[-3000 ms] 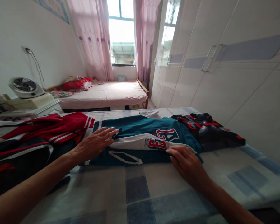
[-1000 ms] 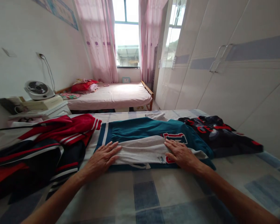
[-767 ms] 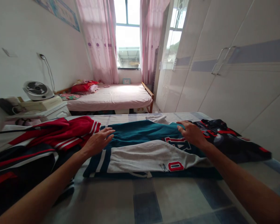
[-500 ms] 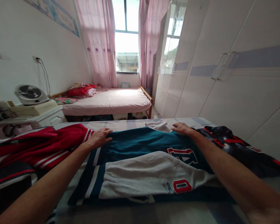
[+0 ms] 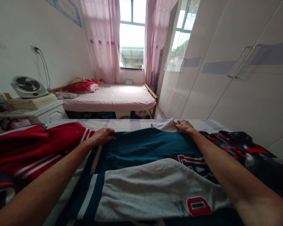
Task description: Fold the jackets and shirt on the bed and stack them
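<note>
Teal, creased shirt (image 5: 141, 146): our left hand (image 5: 104, 135) grips its far edge; our right hand (image 5: 185, 126) pinches the pale sleeve (image 5: 166, 126).

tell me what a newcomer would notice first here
The teal shirt catches the eye first, spread across the foreground with a gray sleeve lying over its front. The left hand is at its far left corner; the right hand pinches pale cloth at its far edge. Behind, a bright window glows between pink curtains.
</note>
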A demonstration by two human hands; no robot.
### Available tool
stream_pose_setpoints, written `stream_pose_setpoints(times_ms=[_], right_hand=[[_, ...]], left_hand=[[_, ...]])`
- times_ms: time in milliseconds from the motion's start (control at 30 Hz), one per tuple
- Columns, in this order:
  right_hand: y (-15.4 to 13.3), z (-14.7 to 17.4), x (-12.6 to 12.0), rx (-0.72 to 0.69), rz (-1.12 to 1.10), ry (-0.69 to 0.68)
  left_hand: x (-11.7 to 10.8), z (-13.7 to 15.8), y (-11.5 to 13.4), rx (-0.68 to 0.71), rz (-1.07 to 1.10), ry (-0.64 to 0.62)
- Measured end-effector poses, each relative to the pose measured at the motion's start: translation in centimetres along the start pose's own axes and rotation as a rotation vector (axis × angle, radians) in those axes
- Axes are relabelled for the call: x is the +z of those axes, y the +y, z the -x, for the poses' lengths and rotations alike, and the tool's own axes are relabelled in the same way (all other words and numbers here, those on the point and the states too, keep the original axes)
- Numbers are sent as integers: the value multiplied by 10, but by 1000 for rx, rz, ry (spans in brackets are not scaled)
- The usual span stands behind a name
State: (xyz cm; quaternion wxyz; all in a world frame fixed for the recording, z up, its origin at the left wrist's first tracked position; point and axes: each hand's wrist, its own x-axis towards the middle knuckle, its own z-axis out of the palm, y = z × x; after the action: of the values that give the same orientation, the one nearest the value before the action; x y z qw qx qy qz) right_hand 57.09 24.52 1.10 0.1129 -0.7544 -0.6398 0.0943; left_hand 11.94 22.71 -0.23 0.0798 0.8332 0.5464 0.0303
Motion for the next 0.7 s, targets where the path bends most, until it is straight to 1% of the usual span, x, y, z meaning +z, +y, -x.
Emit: stream_pose_setpoints(times_ms=[167, 267, 367, 467, 533, 567, 633, 667, 700], right_hand=[[0, 9, 5, -47, -211, -41], [-5, 18, -2, -76, -341, 56], [-7, 34, -20, -111, -472, 173], [3, 67, -36, -173, -699, 226], [15, 99, -39, -197, -829, 186], [22, 115, -38, -195, -845, 137], [33, 147, -32, -196, -757, 22], [37, 160, -27, -212, -680, -14], [39, 172, -23, -232, -592, -16]], left_hand=[[-10, 9, 1, -3, 0, -30], [-18, 16, 5, -3, -34, 3], [-28, 29, 14, 3, -90, 94], [-34, 56, 26, 18, -123, 185], [-31, 80, 33, 73, -184, 255], [-27, 93, 36, 120, -234, 289], [-15, 115, 41, 232, -347, 325], [-9, 124, 42, 280, -390, 324], [-4, 131, 44, 311, -412, 312]])
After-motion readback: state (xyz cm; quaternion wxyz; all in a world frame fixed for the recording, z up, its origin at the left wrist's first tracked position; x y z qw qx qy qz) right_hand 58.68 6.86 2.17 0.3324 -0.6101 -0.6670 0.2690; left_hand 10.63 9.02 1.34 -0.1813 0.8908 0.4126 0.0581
